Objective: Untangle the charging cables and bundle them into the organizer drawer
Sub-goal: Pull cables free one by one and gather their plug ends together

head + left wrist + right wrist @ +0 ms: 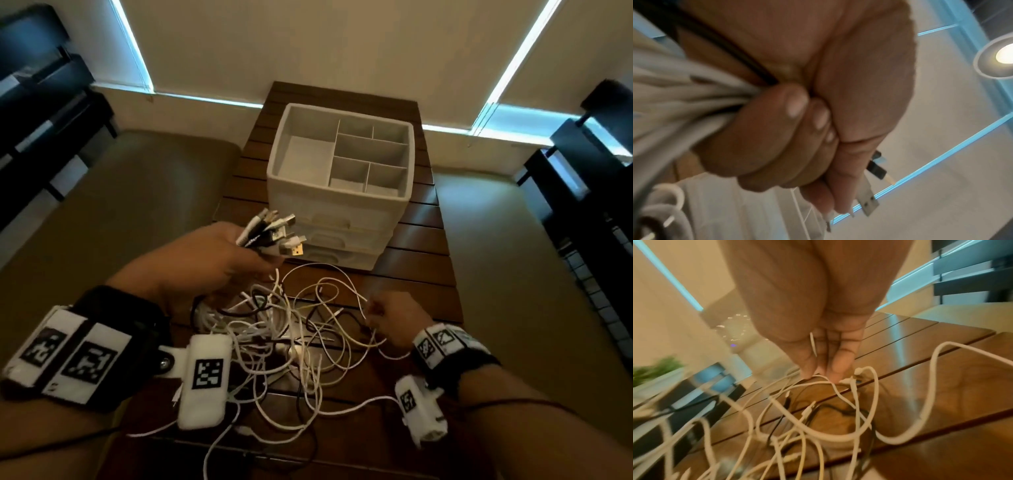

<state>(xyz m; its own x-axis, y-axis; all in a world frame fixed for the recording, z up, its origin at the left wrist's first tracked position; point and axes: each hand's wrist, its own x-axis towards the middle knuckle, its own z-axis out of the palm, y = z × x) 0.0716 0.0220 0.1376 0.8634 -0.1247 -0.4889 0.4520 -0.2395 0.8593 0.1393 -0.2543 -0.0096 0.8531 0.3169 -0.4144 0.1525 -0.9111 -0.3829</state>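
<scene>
Both hands are over the cables as I watch: my left hand (219,257) is fisted tight around a bunch of plug ends (274,234), and my right hand (390,317) pinches one thin white lead between fingertips (839,369) just above the table. I count roughly eight or nine connectors fanning out of the left fist, white and black with metal USB tips, but they overlap and I cannot fix the number. From the left wrist view the fingers (777,129) are curled fully round the bundle, with one USB plug (867,201) poking out below. The cable tangle (294,342) lies on the wooden slatted table (421,291) between my wrists, mostly white strands with a few black; individual cables cannot be separated by eye, and motion blur smears the right wrist view. One white organizer (339,205) stands just behind the tangle: three stacked drawers, all shut, contents hidden, and a top tray of six compartments holding no cables.
</scene>
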